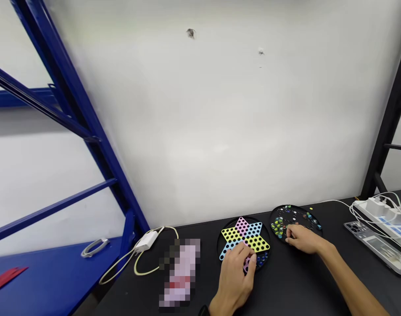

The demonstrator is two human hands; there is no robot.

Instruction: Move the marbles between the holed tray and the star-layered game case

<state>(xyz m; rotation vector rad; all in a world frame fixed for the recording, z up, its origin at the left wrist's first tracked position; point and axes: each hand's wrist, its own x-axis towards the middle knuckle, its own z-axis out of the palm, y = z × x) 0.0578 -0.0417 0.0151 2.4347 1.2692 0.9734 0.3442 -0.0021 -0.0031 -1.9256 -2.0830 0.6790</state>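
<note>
Basically, left hand [235, 273] over multicoloured star-shaped board [245, 239], right hand [303, 238] over round black marble tray [290, 219], likely adjacent for easy reach; both grips unclear.

Single camera, worn on my head, facing forward and down over the bench [286, 287]. The wall [220, 109] behind fills most of the upper view; the bench's far edge crosses below it. My left fingers [237, 250] and right fingers [291, 231] lie nearer the lens than that edge.

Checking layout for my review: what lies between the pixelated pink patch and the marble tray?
The star board, with the left hand at its near side, in the head view.
</note>
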